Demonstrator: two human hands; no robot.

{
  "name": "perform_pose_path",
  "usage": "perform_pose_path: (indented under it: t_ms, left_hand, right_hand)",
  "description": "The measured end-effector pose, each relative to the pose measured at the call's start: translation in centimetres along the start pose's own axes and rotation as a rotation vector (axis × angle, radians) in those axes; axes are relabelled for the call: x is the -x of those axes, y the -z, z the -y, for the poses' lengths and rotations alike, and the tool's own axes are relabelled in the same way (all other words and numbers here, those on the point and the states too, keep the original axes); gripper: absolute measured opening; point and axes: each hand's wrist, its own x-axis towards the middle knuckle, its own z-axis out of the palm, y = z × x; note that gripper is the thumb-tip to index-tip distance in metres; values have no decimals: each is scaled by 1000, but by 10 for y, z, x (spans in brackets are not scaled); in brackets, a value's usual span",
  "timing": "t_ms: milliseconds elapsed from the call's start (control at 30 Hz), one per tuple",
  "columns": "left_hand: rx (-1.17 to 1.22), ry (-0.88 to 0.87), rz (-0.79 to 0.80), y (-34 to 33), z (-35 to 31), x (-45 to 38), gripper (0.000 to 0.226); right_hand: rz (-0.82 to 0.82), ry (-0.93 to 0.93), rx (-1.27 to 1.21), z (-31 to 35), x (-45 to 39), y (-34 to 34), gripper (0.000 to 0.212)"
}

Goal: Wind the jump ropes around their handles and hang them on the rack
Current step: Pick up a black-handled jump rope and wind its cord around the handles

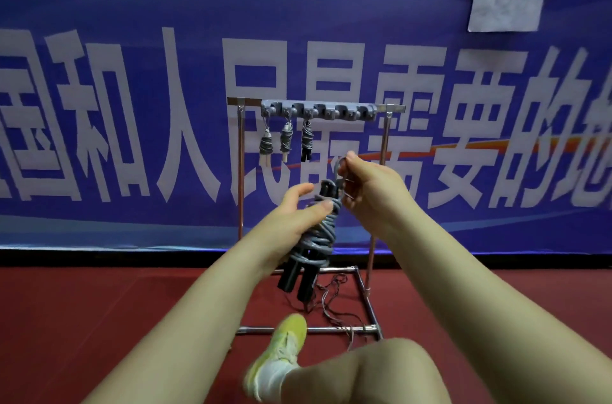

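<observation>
- The left hand [298,214] grips a grey rope [319,234] wound round two black handles [296,281].
- The right hand [367,188] pinches a loop [338,168] of that rope above the bundle.
- Behind, a metal rack [241,205] stands on the red floor [99,304]; three wound ropes [285,138] hang from its grey hook bar [318,110].
- A blue banner [132,6] fills the background.
- A yellow shoe [284,344] rests near the rack's base.

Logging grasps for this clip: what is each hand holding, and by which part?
The left hand grips the wound jump rope around its coiled middle, over the black handles. The right hand pinches the rope's free loop at the top end.
</observation>
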Motion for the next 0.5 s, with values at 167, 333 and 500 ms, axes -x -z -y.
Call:
perform_pose_path:
  t_ms: [167,333,500]
  left_hand:
    - [182,78,31,0,1,-61,39]
    - [158,40,-101,12,-4,-156,24]
    - [148,7,-149,32,0,-288,27]
  right_hand:
    - [-71,-35,97,18,-64,9,27]
    - [-73,-41,104,22,-148,27,20]
    - [-73,81,292,27,-263,55,11]
